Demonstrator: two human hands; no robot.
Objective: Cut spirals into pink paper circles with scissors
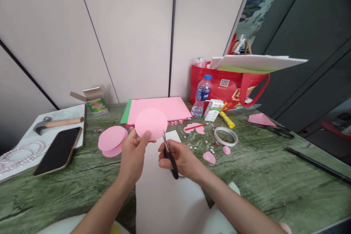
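Between the thumb and fingers of my left hand [134,151] is a pink paper circle [150,122], raised above the table. My right hand [181,159] grips black-handled scissors [171,159], their blades pointing up at the circle's lower right edge. Whether the blades touch the paper I cannot tell. Left of my left hand lies a small stack of pink paper circles [111,139]. Beneath both hands a white sheet [157,190] stretches toward me. Behind the held circle are pink paper sheets [164,106] with a green one under them.
A phone [59,150], a hammer [60,121] and bead strings [24,155] lie at left. To the right are a water bottle [202,97], a small white carton [213,110], a glue stick [227,120], a tape roll [225,136], pink scraps [209,157] and a red bag [216,84].
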